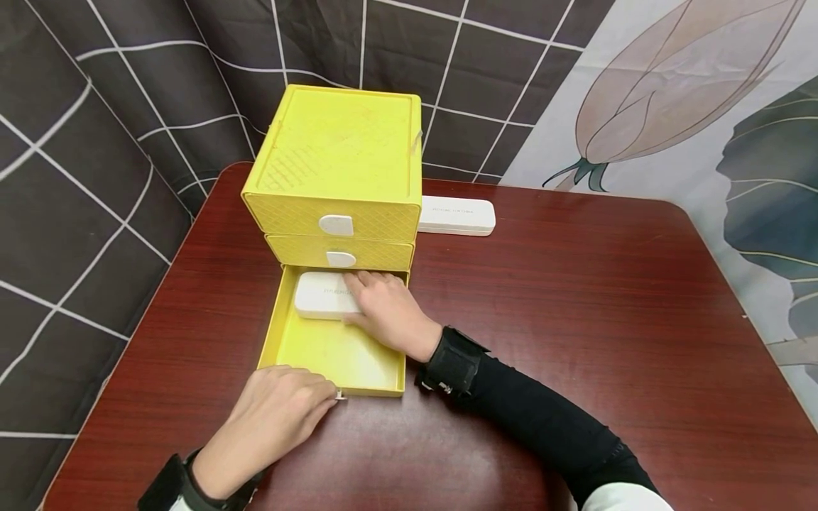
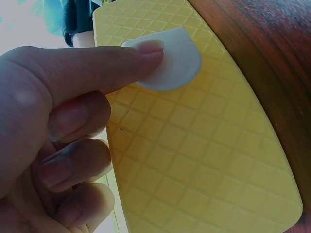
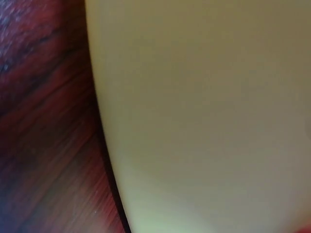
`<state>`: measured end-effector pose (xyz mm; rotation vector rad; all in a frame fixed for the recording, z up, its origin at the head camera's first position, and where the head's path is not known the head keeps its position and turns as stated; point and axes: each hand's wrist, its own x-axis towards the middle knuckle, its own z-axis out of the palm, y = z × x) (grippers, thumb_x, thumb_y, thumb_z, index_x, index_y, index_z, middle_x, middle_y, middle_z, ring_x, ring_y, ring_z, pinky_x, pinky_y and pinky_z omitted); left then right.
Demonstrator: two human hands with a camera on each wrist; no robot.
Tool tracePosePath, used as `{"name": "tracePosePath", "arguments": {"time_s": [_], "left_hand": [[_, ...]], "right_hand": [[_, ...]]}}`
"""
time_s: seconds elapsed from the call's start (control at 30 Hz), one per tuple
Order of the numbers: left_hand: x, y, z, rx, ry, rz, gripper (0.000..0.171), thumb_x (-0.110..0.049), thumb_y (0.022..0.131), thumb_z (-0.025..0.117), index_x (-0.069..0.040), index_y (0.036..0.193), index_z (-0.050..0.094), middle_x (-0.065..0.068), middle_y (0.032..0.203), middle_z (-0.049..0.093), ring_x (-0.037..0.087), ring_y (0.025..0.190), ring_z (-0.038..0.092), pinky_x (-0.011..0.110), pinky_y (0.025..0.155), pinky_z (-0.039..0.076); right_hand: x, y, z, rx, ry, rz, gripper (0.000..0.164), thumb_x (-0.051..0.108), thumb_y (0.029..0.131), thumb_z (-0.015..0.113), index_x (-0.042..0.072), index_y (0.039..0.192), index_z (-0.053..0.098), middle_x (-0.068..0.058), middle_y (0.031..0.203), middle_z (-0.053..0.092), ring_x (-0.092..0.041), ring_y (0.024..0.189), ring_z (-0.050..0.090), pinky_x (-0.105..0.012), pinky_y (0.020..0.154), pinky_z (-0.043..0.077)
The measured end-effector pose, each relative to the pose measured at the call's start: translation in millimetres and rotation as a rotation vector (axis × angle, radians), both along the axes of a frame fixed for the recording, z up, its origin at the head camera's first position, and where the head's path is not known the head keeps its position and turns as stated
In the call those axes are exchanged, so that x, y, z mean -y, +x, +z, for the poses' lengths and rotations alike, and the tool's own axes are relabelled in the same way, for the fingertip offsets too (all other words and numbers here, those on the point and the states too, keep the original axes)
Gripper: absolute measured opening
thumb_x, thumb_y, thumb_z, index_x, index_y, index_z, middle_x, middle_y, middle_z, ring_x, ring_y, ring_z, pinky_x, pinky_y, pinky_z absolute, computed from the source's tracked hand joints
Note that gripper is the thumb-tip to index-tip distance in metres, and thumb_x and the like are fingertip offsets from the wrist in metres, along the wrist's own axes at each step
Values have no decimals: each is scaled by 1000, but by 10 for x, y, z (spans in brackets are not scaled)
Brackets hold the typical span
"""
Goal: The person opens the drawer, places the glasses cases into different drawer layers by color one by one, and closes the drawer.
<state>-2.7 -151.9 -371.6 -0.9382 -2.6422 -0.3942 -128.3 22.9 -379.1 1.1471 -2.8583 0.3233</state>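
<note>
The bottom drawer [image 1: 332,362] of a yellow drawer box [image 1: 345,149] is pulled out. Over its front edge lies my left hand [image 1: 277,408], holding the drawer front; in the left wrist view the thumb [image 2: 146,56] presses on the white tab handle [image 2: 177,63], with the other fingers curled at the rim. Inside the drawer, at the back, is a white oblong case [image 1: 322,294] with faint lettering. My right hand [image 1: 390,312] reaches in from the right and grips the case's right end, hiding it. The right wrist view shows only a blurred drawer wall [image 3: 194,107].
Two upper drawers with white tabs [image 1: 336,225] are closed. Another white case [image 1: 456,215] lies on the brown table [image 1: 575,305], partly behind the box's right side. A dark checked cloth [image 1: 192,92] hangs behind and to the left.
</note>
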Motion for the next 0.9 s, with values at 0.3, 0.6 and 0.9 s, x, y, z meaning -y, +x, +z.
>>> {"name": "tracePosePath", "arguments": {"time_s": [0.3, 0.6, 0.9], "left_hand": [[3, -4, -14, -19, 6, 1, 35, -23, 71, 75, -26, 58, 43, -17, 54, 37, 8, 46, 37, 24, 43, 27], [-4, 1, -15, -22, 11, 2, 34, -23, 71, 75, -27, 58, 44, -18, 54, 37, 7, 46, 37, 23, 43, 26], [1, -5, -28, -33, 29, -3, 33, -22, 71, 75, -27, 59, 44, -18, 55, 36, 6, 46, 36, 23, 43, 26]], "right_hand": [[9, -34, -29, -9, -4, 1, 64, 43, 82, 64, 6, 132, 49, -8, 114, 60, -21, 100, 57, -37, 86, 44], [19, -53, -58, -15, 4, 0, 64, 43, 82, 65, 5, 131, 49, -9, 115, 60, -21, 102, 57, -37, 88, 44], [20, -57, -67, -21, 17, -9, 62, 45, 82, 64, 5, 127, 51, -7, 110, 61, -20, 95, 59, -35, 84, 45]]}}
